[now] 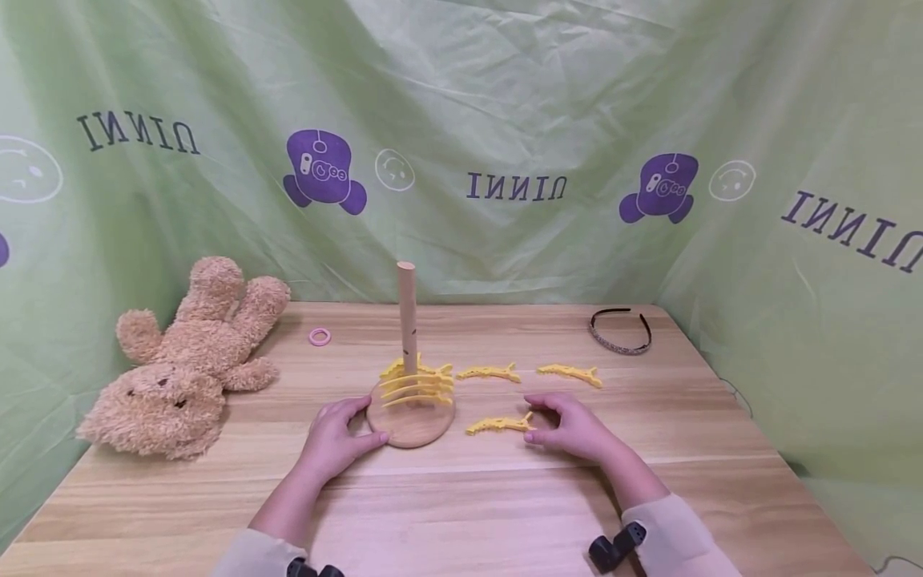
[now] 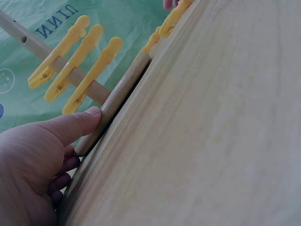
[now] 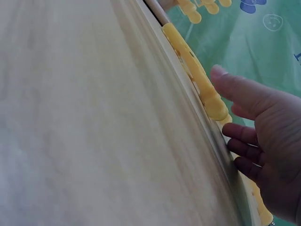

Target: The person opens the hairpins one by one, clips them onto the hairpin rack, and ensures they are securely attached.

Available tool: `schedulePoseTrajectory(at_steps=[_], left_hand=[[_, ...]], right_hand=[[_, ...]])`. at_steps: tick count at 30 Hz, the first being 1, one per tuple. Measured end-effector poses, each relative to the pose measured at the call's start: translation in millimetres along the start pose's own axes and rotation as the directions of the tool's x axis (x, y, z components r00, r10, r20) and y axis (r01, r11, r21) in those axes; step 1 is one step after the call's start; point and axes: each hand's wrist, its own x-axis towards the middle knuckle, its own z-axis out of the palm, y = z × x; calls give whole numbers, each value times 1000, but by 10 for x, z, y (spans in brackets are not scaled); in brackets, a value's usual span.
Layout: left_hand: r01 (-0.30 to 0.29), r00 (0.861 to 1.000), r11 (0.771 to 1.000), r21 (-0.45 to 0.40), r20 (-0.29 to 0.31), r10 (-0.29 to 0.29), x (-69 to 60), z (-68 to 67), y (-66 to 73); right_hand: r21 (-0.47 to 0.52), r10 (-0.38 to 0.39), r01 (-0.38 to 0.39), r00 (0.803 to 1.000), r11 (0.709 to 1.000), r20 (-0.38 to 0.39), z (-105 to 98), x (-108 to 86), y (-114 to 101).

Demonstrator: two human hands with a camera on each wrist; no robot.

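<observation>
A round wooden base (image 1: 414,429) carries an upright wooden post (image 1: 408,312), and several yellow clips (image 2: 75,77) are clamped on the post's lower part. My left hand (image 1: 335,441) grips the base's left edge, the thumb (image 2: 89,120) at its near side. On the table to the right of the base lies a yellow clip (image 1: 497,425). Around that clip's right end my right hand (image 1: 577,429) holds its thumb and fingers apart; in the right wrist view a gap shows between the thumb and the clip (image 3: 195,70). Whether the other fingers touch it, I cannot tell.
Two more yellow clips lie farther back, one (image 1: 490,373) near the base and one (image 1: 570,373) to its right. A headband (image 1: 622,348) lies at the back right, a pink ring (image 1: 320,336) at the back left. A teddy bear (image 1: 187,361) lies at the left.
</observation>
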Motion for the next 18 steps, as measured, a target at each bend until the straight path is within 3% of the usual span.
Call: schedulePoseTrajectory(at_steps=[18], left_hand=[[-5,1000,1000,8,-1,5,0,-4,-2]], right_hand=[[-90,-25,21,999,996,-40,76,8,53]])
